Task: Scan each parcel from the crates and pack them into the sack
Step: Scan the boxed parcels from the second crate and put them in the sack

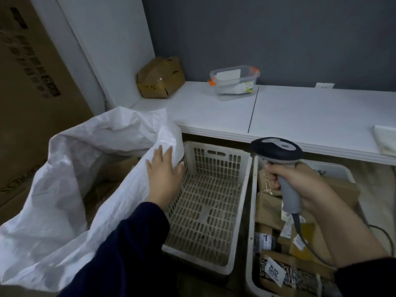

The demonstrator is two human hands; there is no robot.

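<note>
Below white counter [300,116] edge: left hand [164,176], fingers straight, rests on rim of white woven sack [64,189], probably holding its mouth open; right hand [306,189] grips grey corded scanner [278,153] over brown parcels [267,213] waiting in right white slotted crate [251,200].

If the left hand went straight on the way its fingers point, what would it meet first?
The left hand rests flat on the sack, at its raised edge, so it would push into that fabric first. Behind it probably comes the white table; depth is unclear.
</note>
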